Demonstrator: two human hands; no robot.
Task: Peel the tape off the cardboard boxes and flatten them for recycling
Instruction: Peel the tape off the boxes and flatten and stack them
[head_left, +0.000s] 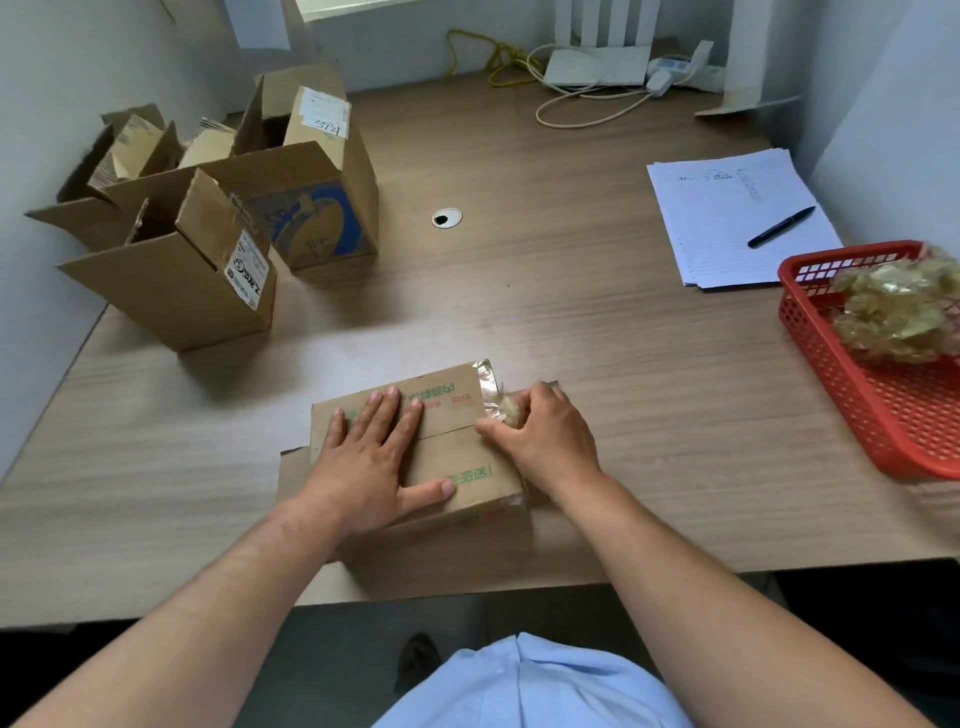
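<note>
L hand (371, 457) flat, nothing held, pinning small brown printed cardboard box (457, 462); R hand (540, 434) grip pinched on clear tape wad (506, 413). Advise: pull low, along seam.

The left hand (374, 457) lies flat, fingers spread, at lower centre. The right hand (540, 436) is curled, fingertips pinched together.

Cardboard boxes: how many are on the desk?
4: one under both hands, three open at far left: front, blue-printed, and rear corner. More may be hidden behind.
</note>
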